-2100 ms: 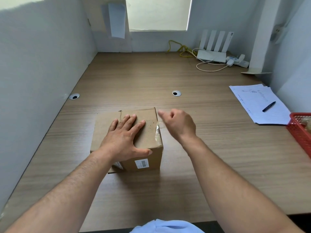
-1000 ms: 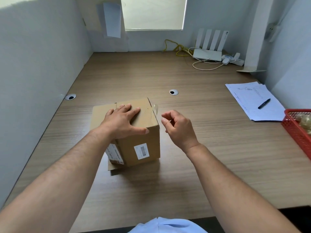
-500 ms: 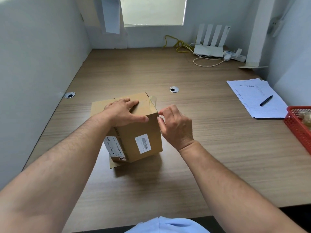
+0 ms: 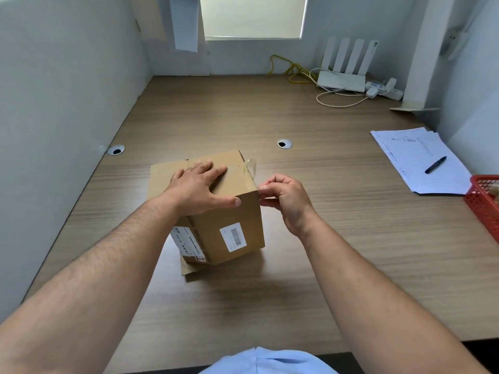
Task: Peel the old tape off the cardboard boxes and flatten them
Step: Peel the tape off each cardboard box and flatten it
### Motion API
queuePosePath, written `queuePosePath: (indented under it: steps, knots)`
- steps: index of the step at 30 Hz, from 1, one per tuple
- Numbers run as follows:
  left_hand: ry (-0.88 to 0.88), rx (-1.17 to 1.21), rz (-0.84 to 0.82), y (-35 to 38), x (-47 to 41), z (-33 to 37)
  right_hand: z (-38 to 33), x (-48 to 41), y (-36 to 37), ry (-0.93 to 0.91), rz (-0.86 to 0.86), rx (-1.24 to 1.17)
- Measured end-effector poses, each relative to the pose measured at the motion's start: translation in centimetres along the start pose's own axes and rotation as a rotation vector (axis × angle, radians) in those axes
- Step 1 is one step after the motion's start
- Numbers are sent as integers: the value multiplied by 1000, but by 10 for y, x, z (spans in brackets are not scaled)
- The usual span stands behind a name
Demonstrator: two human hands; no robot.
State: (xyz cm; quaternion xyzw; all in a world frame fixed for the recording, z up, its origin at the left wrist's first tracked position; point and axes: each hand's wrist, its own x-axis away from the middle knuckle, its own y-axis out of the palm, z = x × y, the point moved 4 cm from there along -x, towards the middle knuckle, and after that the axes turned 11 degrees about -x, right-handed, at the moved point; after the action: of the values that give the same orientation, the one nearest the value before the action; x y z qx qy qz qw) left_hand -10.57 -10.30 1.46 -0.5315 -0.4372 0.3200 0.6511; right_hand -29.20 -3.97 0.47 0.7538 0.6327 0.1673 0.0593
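A small brown cardboard box with a barcode label stands tilted on the wooden desk, in the middle of the head view. My left hand presses flat on its top, fingers straight and thumb hooked over the front edge. A strip of clear tape has lifted in a loop off the box's top right edge. My right hand is at the near right top corner, fingers curled, with thumb and forefinger pinching the tape there. A flap of cardboard pokes out from under the box.
A stack of papers with a black pen lies at the right, and a red basket sits at the right edge. A white router and cables are at the back. A wall runs close along the left.
The box has been turned and tipped up under my left hand. My right hand came in from beside the box and closed its fingertips at the top right corner.
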Motion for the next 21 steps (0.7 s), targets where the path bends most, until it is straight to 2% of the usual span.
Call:
queuePosePath:
  steps: [4, 10, 16, 19, 21]
  knots:
    - [51, 14, -10, 3, 6, -3, 9, -1, 1, 144, -60, -234]
    - [97, -22, 17, 12, 17, -4, 9, 4, -3, 139, -169, -215]
    - [84, -73, 56, 17, 25, 4, 7, 11, 3, -106, -197, 279]
    - [81, -88, 64, 20, 32, 8, 3, 9, 0, -187, -136, 426]
    - [85, -95, 68, 22, 36, 11, 3, 9, -3, -201, -92, 420]
